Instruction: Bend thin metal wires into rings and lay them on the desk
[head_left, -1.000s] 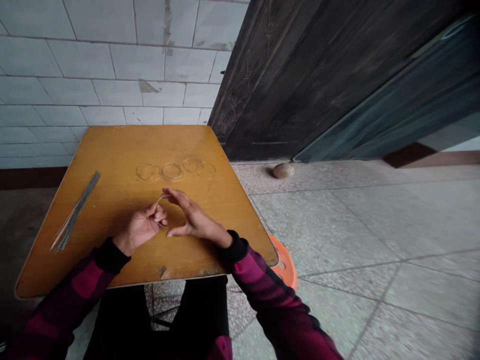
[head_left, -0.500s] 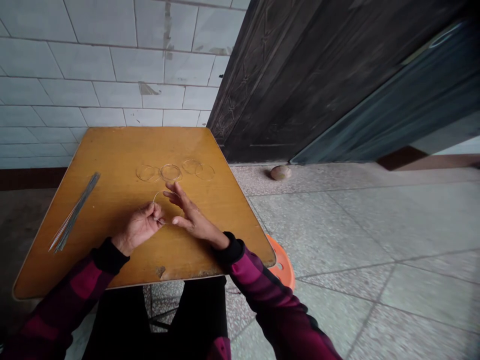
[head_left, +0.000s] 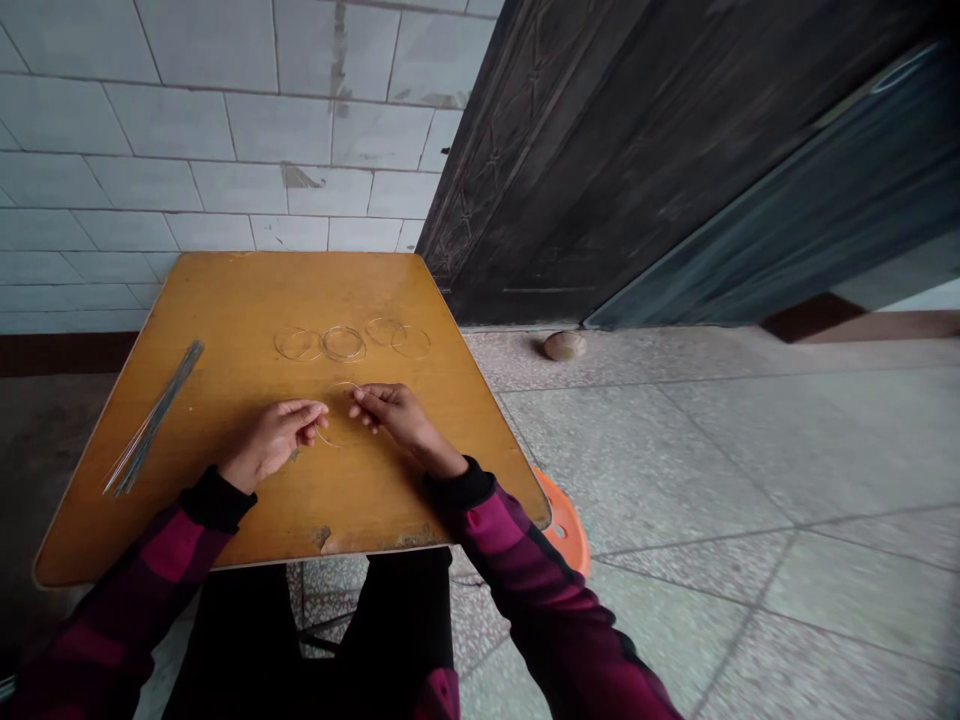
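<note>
Thin curved wire (head_left: 328, 440) shows below the fingertips of my left hand (head_left: 274, 435), which is closed in a pinch on it. Across a small gap, my right hand (head_left: 394, 412) is also pinched shut, and a bit of fine wire arcs out above its fingers. Whether both bits belong to one piece is hidden by the fingers. Beyond my hands, several thin wire rings (head_left: 343, 344) lie on the wooden table (head_left: 247, 290), some overlapping. A bundle of straight wires (head_left: 157, 415) lies slanted on the table's left side.
White wall tiles (head_left: 210, 130) rise behind the table, with a dark wooden door (head_left: 540, 200) to the right. An orange stool (head_left: 564, 525) stands partly beneath the table's right edge. A rounded stone-like object (head_left: 564, 346) rests on the floor near the door.
My right hand has gone from spread fingers to a pinch on the wire. My left hand has turned palm-down, still holding wire. The rings and bundle have stayed in place.
</note>
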